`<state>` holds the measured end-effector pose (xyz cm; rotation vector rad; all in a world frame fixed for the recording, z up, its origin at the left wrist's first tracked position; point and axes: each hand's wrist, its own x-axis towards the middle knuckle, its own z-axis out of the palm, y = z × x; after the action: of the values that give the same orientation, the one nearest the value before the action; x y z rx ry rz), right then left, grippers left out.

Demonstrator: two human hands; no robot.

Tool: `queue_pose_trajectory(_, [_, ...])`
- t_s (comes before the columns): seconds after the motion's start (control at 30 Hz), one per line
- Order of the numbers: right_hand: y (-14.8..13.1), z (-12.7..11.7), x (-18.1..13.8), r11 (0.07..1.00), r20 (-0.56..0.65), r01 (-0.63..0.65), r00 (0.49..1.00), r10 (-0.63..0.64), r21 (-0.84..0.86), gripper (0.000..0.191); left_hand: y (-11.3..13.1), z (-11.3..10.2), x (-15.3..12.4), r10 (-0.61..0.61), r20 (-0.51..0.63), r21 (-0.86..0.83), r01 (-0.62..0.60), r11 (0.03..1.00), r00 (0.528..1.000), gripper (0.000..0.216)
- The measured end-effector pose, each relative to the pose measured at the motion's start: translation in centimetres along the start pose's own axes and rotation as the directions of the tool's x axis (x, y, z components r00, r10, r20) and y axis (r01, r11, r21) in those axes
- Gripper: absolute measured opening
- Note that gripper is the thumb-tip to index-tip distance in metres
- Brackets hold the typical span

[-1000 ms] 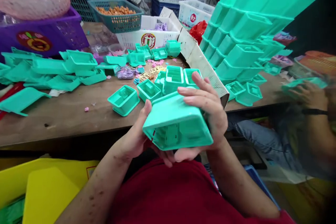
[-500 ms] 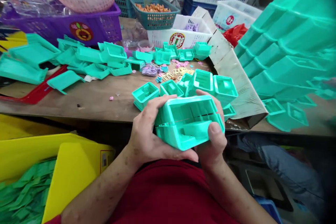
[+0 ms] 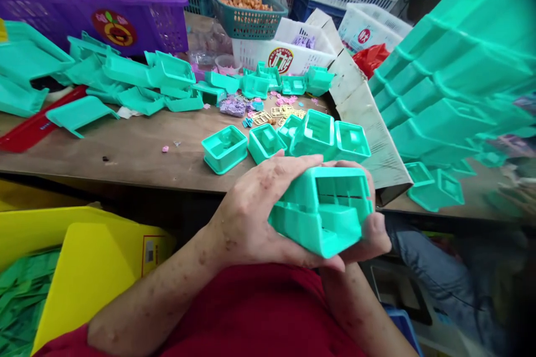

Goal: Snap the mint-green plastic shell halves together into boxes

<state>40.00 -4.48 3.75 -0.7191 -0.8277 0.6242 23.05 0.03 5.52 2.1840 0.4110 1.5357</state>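
I hold a teal plastic box-shaped housing [image 3: 324, 209] in front of my chest, just below the table's front edge. My left hand [image 3: 255, 212] wraps its left side, fingers closed over the top and underneath. My right hand [image 3: 374, 231] grips its right end from below and behind, mostly hidden by the housing. Its open, ribbed side faces me. Several smaller teal trays [image 3: 224, 148] sit on the wooden table [image 3: 138, 150] just beyond my hands.
A tall leaning stack of teal housings [image 3: 456, 72] fills the right. Flat teal lids [image 3: 125, 78] lie at the left. Behind them stand a purple basket [image 3: 138, 25], a teal basket of orange pieces [image 3: 245, 8] and a white basket [image 3: 285, 53]. A yellow bin [image 3: 84, 268] sits lower left. Another person's jeans-clad leg [image 3: 435, 273] shows lower right.
I have turned the housing over in my hands, from its closed bottom facing me to its open ribbed side, and shifted it a little to the right. My view swung left then steadied.
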Motion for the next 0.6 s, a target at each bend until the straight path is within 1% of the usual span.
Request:
queue_pose_trajectory(0.07, [-0.1, -0.4, -0.1, 1.0, -0.035, 0.018, 0.999, -0.017, 0.022, 0.056, 0.5, 0.1, 0.1, -0.03, 0.062, -0.016, 0.031, 0.999, 0.998, 0.14])
queue_pose_trajectory(0.13, [-0.3, -1.0, 0.0, 1.0, -0.049, -0.009, 0.999, 0.01, 0.017, 0.06, 0.7, 0.2, -0.1, -0.051, 0.097, -0.012, 0.053, 0.999, 0.994, 0.147])
queue_pose_trajectory(0.17, [-0.4, -1.2, 0.1, 1.0, -0.051, -0.017, 0.999, 0.017, 0.005, 0.061, 0.7, 0.3, -0.2, -0.057, 0.102, -0.013, 0.059, 0.998, 0.993, 0.144])
queue_pose_trajectory(0.23, [-0.6, -1.6, 0.2, 0.999, -0.062, -0.011, 0.998, 0.009, -0.03, 0.06, 0.5, 0.4, -0.4, -0.059, 0.098, -0.034, 0.062, 0.997, 0.993, 0.127])
queue_pose_trajectory(0.3, [-0.8, -1.7, 0.3, 0.998, -0.075, 0.036, 0.996, -0.041, -0.06, 0.059, 0.1, 0.4, -0.5, -0.021, 0.072, -0.078, 0.027, 0.997, 0.997, 0.106])
queue_pose_trajectory(0.33, [-0.9, -1.7, 0.4, 0.995, -0.07, 0.072, 0.995, -0.077, -0.072, 0.058, -0.1, 0.4, -0.4, 0.012, 0.061, -0.106, -0.005, 0.994, 0.998, 0.1])
queue_pose_trajectory(0.4, [-1.4, -1.7, 0.3, 0.986, -0.025, 0.143, 0.989, -0.146, -0.09, 0.056, -0.5, 0.4, -0.4, 0.078, 0.047, -0.162, -0.069, 0.984, 0.996, 0.097])
queue_pose_trajectory(0.47, [-2.0, -1.7, 0.2, 0.979, 0.043, 0.176, 0.984, -0.172, -0.102, 0.056, -0.7, 0.5, -0.3, 0.121, 0.034, -0.21, -0.111, 0.971, 0.992, 0.1])
queue_pose_trajectory(0.53, [-2.7, -1.8, 0.0, 0.975, 0.085, 0.189, 0.98, -0.18, -0.12, 0.056, -0.9, 0.7, -0.2, 0.132, 0.015, -0.24, -0.124, 0.963, 0.991, 0.101])
queue_pose_trajectory(0.6, [-3.1, -1.8, -0.3, 0.963, 0.08, 0.225, 0.973, -0.215, -0.149, 0.058, -1.1, 1.0, -0.3, 0.124, 0.006, -0.264, -0.118, 0.957, 0.992, 0.105])
